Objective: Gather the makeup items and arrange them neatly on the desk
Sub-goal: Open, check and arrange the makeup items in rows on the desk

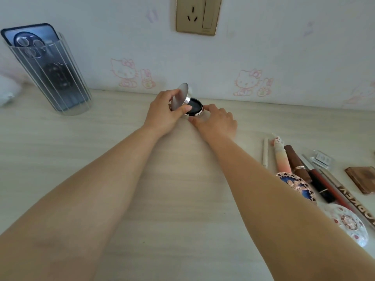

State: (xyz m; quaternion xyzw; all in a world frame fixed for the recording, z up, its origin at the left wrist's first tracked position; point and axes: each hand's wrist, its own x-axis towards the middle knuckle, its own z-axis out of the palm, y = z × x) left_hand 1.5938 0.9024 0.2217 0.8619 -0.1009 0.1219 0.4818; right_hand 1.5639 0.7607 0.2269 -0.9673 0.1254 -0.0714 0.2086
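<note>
Head view: round compact (187, 103) at the desk's (101, 159) far edge, just below the wall socket (197, 15), between both hands. Hinged lid tilted up, leaning left; dark disc inside, silvery rim, matte grey lid face. Left hand (164, 112) pinching the lid, thumb across its front. Right hand (217, 121) nearer the base, fingertips touching its rim, possibly steadying it. Slim pencils and tubes (294, 161) lying parallel, well right of the socket.
</note>
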